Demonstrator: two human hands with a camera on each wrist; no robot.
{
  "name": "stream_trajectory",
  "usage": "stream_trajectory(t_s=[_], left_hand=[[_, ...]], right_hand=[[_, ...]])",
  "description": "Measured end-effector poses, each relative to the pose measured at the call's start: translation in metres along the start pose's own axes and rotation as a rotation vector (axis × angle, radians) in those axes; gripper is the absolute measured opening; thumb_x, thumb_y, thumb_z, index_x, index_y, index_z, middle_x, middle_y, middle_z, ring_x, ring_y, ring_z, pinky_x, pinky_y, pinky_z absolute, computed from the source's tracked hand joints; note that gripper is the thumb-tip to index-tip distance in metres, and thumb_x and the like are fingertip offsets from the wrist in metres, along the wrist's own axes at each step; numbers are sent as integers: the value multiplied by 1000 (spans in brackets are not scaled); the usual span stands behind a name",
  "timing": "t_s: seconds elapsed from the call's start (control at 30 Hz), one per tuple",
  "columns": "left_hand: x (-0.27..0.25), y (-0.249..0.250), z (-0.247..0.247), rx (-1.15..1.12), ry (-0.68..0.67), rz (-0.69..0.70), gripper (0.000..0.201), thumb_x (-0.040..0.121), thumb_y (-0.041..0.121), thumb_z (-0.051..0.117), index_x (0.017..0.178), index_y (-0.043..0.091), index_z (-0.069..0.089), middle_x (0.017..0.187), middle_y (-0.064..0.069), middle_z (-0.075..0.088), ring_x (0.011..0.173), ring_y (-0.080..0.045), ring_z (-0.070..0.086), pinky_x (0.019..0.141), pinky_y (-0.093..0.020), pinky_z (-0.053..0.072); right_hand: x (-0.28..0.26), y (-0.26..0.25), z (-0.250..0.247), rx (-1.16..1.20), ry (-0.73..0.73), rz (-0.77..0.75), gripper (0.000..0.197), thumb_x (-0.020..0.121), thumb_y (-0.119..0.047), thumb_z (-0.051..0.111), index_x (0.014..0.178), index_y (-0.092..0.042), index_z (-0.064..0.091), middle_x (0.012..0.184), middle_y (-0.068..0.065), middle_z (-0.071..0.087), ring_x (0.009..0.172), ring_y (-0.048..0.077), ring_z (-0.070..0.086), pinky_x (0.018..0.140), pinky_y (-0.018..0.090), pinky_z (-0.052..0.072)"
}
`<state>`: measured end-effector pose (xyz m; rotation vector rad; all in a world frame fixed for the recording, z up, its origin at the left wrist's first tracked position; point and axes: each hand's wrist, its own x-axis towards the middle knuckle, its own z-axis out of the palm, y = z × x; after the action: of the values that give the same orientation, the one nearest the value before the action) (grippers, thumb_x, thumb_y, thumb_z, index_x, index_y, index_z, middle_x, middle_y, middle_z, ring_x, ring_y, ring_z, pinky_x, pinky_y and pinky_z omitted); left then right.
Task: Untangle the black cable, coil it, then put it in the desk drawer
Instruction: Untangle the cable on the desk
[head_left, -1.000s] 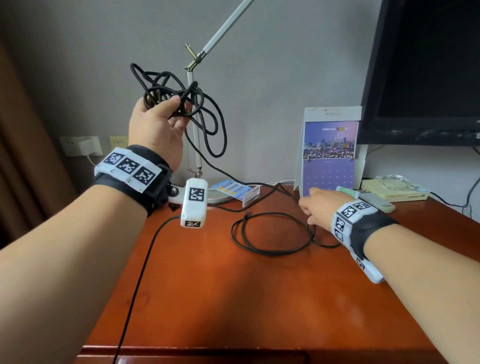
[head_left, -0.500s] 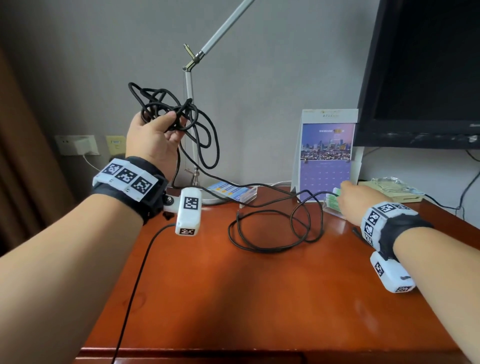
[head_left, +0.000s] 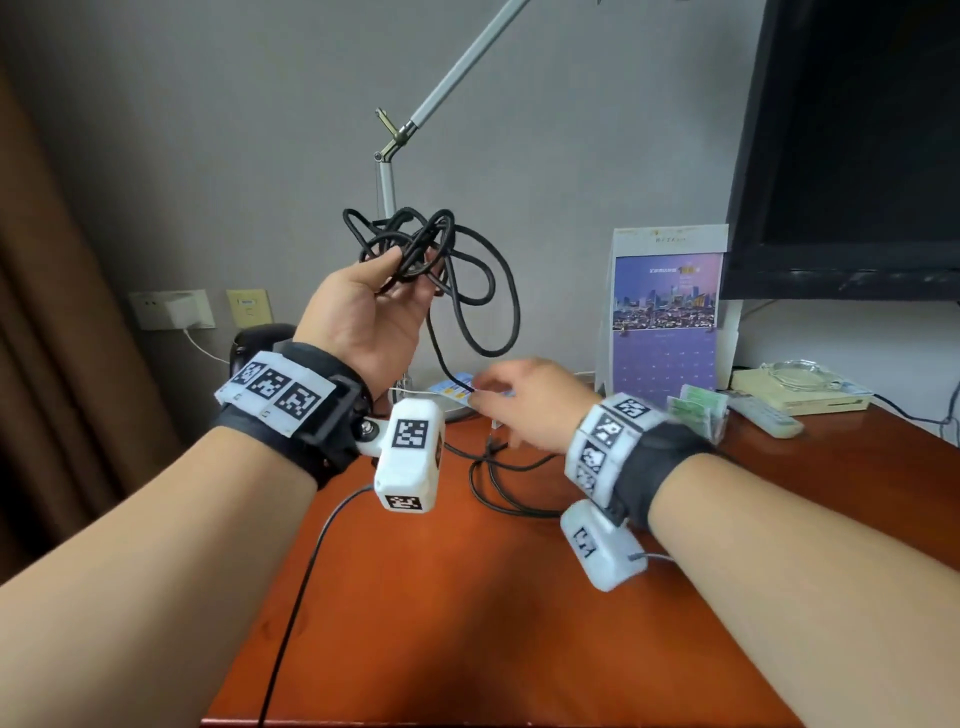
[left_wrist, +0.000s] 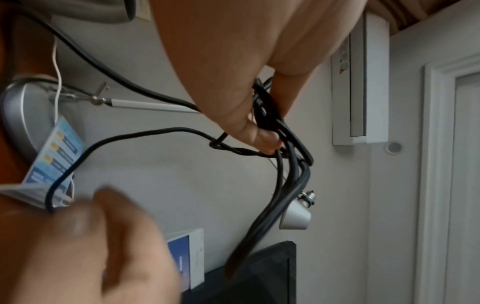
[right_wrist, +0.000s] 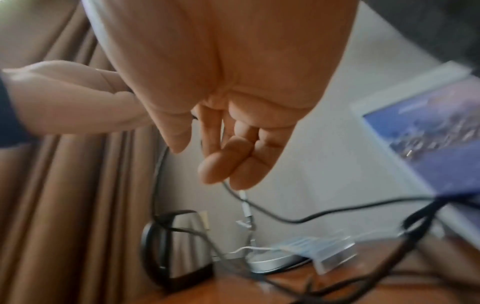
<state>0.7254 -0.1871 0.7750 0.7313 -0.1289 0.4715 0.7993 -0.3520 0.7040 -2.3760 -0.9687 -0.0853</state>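
Note:
My left hand (head_left: 363, 322) is raised above the desk (head_left: 519, 623) and grips a tangled bunch of the black cable (head_left: 436, 244), with loops hanging down to its right. In the left wrist view the thumb and fingers (left_wrist: 249, 127) clamp the bunch (left_wrist: 291, 164). One strand runs down from it to my right hand (head_left: 524, 410), which is blurred. In the right wrist view that hand (right_wrist: 207, 160) has loosely bent fingers with the thumb apart, and the strand (right_wrist: 259, 207) passes under the fingertips. More cable lies looped on the desk (head_left: 504, 488). No drawer is in view.
A desk lamp (head_left: 387, 187) stands behind my hands, a blue card stand (head_left: 452, 389) at its base. A calendar (head_left: 665, 312), a dark monitor (head_left: 857, 156), a remote (head_left: 769, 415) and packets are at the right. A black kettle (head_left: 260, 338) stands at the back left.
My right hand has come back left from the calendar to the strand just below my left hand. My left hand has lowered and turned palm-up, still gripping the tangle.

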Motion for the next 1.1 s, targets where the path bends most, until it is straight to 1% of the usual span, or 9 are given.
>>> stream_trajectory(t_s=[0.1, 0.17, 0.23, 0.4, 0.63, 0.8, 0.93, 1.03, 1.1], left_hand=[[-12, 2, 10, -40, -29, -33, 16, 102, 0, 50, 91, -3, 63, 82, -15, 72, 69, -23, 73, 77, -25, 56], [-17, 6, 12, -72, -54, -64, 16, 103, 0, 48, 96, -5, 62, 86, -18, 72, 68, -24, 74, 71, -24, 61], [-20, 11, 11, -100, -82, -97, 16, 104, 1, 47, 104, -7, 61, 94, -22, 71, 71, -25, 74, 67, -26, 62], [-20, 25, -6, -108, -99, -91, 22, 103, 1, 47, 122, -7, 56, 103, -22, 70, 89, -27, 71, 74, -27, 63], [-23, 32, -34, 123, -80, 4, 23, 102, -1, 43, 91, 7, 62, 91, -12, 69, 84, -22, 68, 65, -26, 59], [-25, 13, -51, 277, -68, -22, 11, 102, 4, 51, 101, 11, 59, 92, -10, 63, 79, -23, 66, 71, -34, 58], [-30, 5, -54, 346, -41, -49, 24, 104, 6, 52, 122, 15, 65, 87, -8, 65, 69, -22, 65, 58, -31, 56], [-34, 1, -56, 402, -67, -107, 26, 104, 5, 50, 124, 14, 65, 86, -10, 68, 61, -21, 64, 50, -28, 53], [-36, -3, -58, 434, -115, -152, 30, 104, 5, 50, 133, 6, 61, 93, -13, 69, 62, -21, 64, 49, -27, 52]], right_hand=[[17, -30, 28, 314, 2, -46, 36, 100, -40, 58, 134, -29, 58, 129, -11, 61, 70, 20, 70, 63, 27, 49], [26, -45, 40, 478, -26, -86, 2, 98, -33, 56, 99, -35, 55, 103, -16, 56, 61, 20, 64, 62, 29, 49], [34, -56, 44, 485, -10, -100, 22, 97, -26, 52, 80, -32, 40, 83, -16, 48, 55, 9, 59, 57, 16, 44], [39, -75, 52, 696, 38, -101, 25, 105, -21, 47, 81, -17, 52, 63, -6, 64, 39, 8, 52, 39, 14, 38], [43, -55, 69, 805, 101, -25, 35, 96, -44, 51, 81, -17, 68, 48, -5, 52, 40, 21, 45, 50, 36, 43], [44, -50, 56, 993, 32, -11, 23, 108, -20, 48, 91, -17, 63, 65, -11, 60, 46, -4, 58, 46, 10, 45], [41, -36, 59, 958, 46, 16, 29, 104, -36, 57, 105, -8, 66, 57, 8, 55, 39, 19, 48, 38, 26, 40], [36, -29, 62, 974, 40, -28, 18, 100, -35, 62, 98, -23, 75, 87, 26, 64, 73, 39, 57, 62, 60, 53], [32, -26, 57, 1024, 37, -8, 22, 103, -24, 57, 91, -23, 76, 85, 17, 68, 81, 38, 60, 61, 47, 54]])
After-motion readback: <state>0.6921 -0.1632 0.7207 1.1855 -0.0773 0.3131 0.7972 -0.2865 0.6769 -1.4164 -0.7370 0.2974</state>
